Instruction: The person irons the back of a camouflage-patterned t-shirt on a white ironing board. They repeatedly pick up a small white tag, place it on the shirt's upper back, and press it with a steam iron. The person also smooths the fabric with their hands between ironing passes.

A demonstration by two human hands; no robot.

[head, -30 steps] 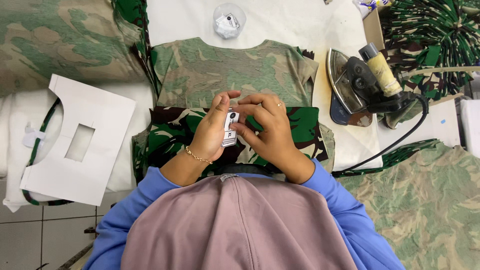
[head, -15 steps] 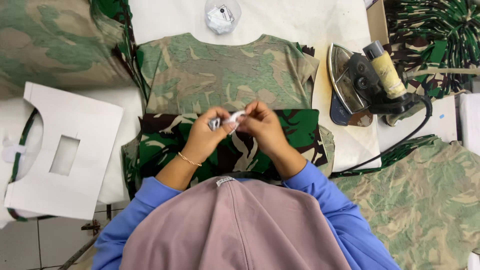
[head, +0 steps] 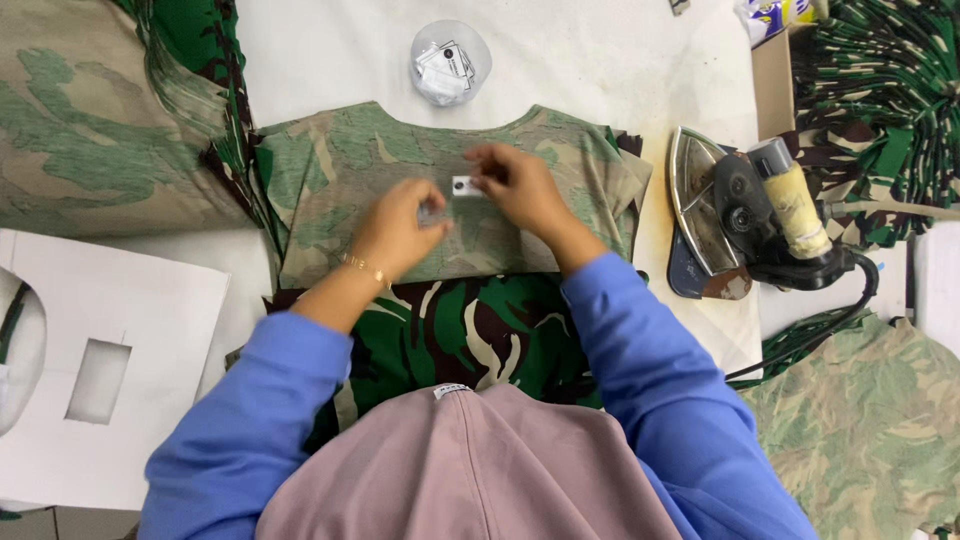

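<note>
Small white label (head: 463, 186) on the pale camouflage shirt (head: 340, 190), just below the neckline. Right hand (head: 520, 188) immediately right of it, fingertips pinched on its edge. Left hand (head: 398, 232) down-left of the label, near but apart, fingers curled loosely against the cloth, nothing clearly gripped. Shirt spread flat over a darker green camouflage garment (head: 470, 330) on the white table (head: 600, 60). Clear round container (head: 450, 62) of similar labels above the collar. Iron (head: 750, 215) on its side, well to the right. White cardboard template (head: 100, 380) at far left.
</note>
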